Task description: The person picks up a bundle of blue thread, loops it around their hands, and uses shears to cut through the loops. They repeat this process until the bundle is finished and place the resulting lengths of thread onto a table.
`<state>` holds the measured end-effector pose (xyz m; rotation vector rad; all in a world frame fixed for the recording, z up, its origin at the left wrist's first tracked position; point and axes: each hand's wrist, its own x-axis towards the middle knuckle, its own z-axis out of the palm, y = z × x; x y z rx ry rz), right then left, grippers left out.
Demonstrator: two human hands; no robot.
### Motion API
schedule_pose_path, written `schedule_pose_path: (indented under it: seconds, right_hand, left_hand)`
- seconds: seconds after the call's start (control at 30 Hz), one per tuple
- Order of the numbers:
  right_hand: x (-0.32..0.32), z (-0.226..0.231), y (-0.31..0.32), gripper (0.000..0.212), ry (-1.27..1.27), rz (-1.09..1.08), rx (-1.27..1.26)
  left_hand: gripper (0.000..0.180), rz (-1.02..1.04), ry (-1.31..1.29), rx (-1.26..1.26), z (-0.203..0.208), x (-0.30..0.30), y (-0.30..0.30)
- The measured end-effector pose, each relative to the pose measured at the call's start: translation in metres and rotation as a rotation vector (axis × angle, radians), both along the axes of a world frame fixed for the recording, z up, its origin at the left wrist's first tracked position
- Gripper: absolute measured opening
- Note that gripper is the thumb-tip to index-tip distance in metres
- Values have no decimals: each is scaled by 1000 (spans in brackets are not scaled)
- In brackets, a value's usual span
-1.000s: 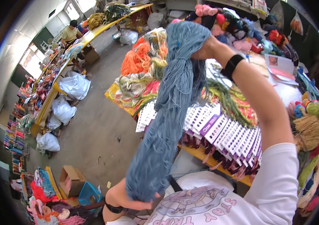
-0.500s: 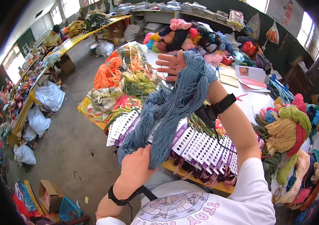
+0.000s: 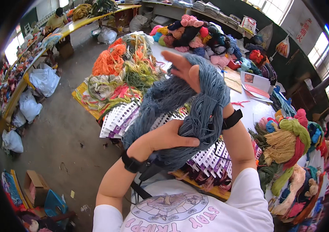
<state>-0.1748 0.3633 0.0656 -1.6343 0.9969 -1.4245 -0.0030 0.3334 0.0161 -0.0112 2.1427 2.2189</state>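
Blue-grey yarn skein [image 3: 209,112], mid-frame, already loops your spread-fingered right hand [image 3: 185,71], not yet set down, while your left hand [image 3: 162,135] touches it, closure unclear.

Yarn workshop: colourful skeins [image 3: 108,60] across long tables [image 3: 71,27]

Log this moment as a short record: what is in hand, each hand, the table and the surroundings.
In hand: thick looped hank of blue-grey yarn
Right hand: raised, fingers spread; strands drape over its base
Left hand: against the hank's near side, thumb outstretched, other fingers partly hidden
Table: white-topped table with yellow edging
On it, near edge: overlapping white cards with rows of dark holes
On it, left: tangled bright orange yarn
On it, far side: mixed-colour heap of yarn bundles
Floor, left: white plastic bags
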Motion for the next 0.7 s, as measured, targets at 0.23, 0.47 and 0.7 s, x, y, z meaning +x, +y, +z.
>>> schedule_pose_path:
  seconds: [0.23,0.47,0.7]
  right_hand:
    - [-24,-30,15,55,1200,-732,-159]
    - [-17,-44,16,60,536,-593,-53]
    - [-10,-101,44,43,869,-420,180]
  left_hand:
    - [30,509,248,-756,7,23,38]
    - [40,37,-220,526,-3,33,26]
    - [43,581,293,-288,1,18,-10]
